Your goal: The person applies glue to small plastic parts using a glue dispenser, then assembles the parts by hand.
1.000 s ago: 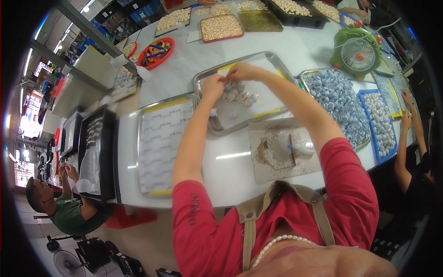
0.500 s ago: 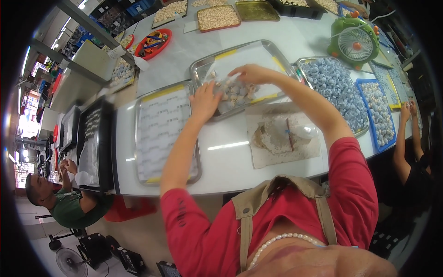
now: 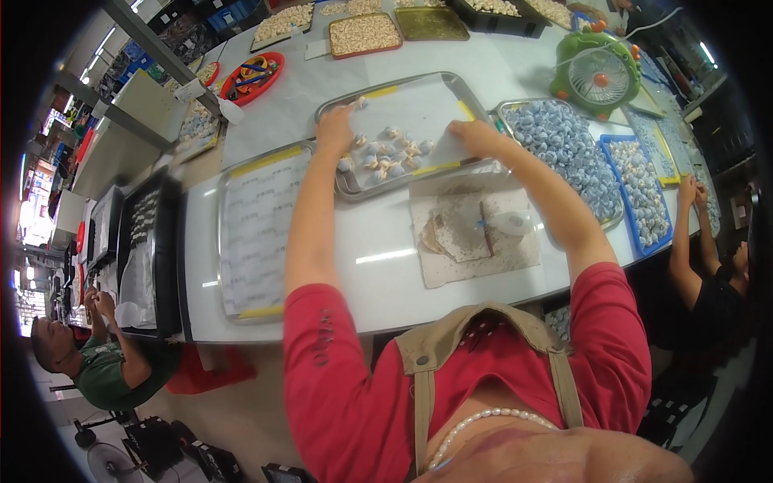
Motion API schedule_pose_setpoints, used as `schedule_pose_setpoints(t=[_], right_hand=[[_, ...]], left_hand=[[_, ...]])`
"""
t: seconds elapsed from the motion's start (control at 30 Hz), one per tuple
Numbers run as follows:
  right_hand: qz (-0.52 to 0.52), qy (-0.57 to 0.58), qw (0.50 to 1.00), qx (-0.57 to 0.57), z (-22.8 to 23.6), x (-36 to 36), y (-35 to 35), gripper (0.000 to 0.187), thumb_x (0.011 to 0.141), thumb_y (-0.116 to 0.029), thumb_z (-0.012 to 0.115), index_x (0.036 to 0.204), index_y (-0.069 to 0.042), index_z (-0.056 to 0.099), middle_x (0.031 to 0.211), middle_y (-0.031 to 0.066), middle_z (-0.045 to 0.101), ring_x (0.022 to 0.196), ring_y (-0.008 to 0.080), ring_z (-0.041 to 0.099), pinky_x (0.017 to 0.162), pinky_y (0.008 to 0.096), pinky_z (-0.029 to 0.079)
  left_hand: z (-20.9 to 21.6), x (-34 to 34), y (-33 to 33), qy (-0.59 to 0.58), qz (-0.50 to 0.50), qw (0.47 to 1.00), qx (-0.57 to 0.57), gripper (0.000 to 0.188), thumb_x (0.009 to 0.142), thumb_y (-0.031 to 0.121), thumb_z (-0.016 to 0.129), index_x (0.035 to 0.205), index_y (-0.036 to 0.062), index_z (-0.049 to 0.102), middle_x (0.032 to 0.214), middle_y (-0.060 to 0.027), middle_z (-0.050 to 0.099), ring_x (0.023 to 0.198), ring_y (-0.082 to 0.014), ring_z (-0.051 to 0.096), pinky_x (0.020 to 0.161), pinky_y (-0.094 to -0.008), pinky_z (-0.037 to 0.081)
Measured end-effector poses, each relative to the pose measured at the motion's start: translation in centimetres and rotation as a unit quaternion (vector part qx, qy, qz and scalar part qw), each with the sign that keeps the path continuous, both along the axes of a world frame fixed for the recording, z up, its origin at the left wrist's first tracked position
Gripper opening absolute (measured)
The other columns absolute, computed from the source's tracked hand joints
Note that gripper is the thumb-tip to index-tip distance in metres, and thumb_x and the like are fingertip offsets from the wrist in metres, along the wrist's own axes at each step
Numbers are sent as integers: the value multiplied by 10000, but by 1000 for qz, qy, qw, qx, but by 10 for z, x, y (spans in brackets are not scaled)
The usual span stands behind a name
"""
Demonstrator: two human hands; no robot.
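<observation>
A metal tray (image 3: 419,83) lies before me, lined with a white paper sheet (image 3: 419,109) and yellow strips. Several small blue-and-cream pieces (image 3: 390,153) are scattered on the sheet, mostly near its front left. My left hand (image 3: 334,130) is closed at the tray's left rim; whether it grips the rim or the sheet is hidden. Beside the right rim my right hand (image 3: 477,138) is closed on the sheet's edge, which looks slightly raised under the fingers.
A paper-lined tray (image 3: 266,233) stands left. On the right are a tray of blue pieces (image 3: 564,145), a blue tray (image 3: 644,193) and a green fan (image 3: 594,76). A stained board (image 3: 475,233) lies in front; a red basket (image 3: 252,78) stands behind. Co-workers sit at both sides.
My hands have moved apart from over the heap of pieces to opposite sides of the tray. The pieces now lie more spread out. The whole view has shifted slightly.
</observation>
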State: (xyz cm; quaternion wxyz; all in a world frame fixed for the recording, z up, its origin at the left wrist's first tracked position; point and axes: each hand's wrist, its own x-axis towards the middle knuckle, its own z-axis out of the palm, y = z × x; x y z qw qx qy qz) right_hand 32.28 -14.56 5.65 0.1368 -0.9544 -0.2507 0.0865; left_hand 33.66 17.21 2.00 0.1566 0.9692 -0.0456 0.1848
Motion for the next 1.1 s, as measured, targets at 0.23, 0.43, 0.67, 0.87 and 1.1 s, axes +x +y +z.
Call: schedule_pose_setpoints(t=[0.23, 0.43, 0.67, 0.87, 1.1], right_hand=[[33, 10, 999, -15, -1, 1, -29, 304, 818, -130, 484, 1094, -47, 581, 979, 179, 626, 894, 340, 597, 830, 384, 450], [-36, 4, 971, 238, 48, -93, -53, 259, 842, -170, 582, 1068, -46, 609, 935, 124, 647, 778, 209, 593, 721, 299, 462], [-160, -46, 936, 310, -6, -189, -107, 235, 840, -139, 595, 1058, -57, 622, 970, 78, 639, 760, 149, 566, 677, 245, 450], [-190, -43, 940, 281, -17, -209, -100, 280, 832, -142, 606, 1097, -53, 593, 866, 72, 594, 702, 141, 514, 649, 241, 429], [-157, -43, 929, 333, -15, -221, -101, 396, 749, -161, 688, 1111, -58, 564, 949, 124, 574, 763, 216, 539, 682, 286, 443]], left_hand=[[34, -84, -23, 64, 1, 996, 57, 182, 796, 158, 559, 950, 92, 630, 933, -115, 607, 928, -302, 543, 791, -421, 432], [22, -104, -11, -17, -46, 999, -4, 210, 760, 129, 619, 963, 77, 625, 913, -98, 597, 810, -240, 588, 749, -343, 451], [51, -220, -106, 169, -117, 713, -670, 243, 858, 65, 572, 1098, 45, 541, 1020, -41, 561, 855, -106, 552, 746, -213, 438], [22, -289, -177, 203, -93, 608, -762, 226, 843, 21, 571, 1064, 55, 539, 1064, -48, 552, 795, -107, 543, 704, -217, 437], [33, -298, -190, 283, -78, 509, -809, 362, 899, 54, 488, 1256, 49, 426, 1195, -130, 535, 851, -138, 575, 731, -208, 475]])
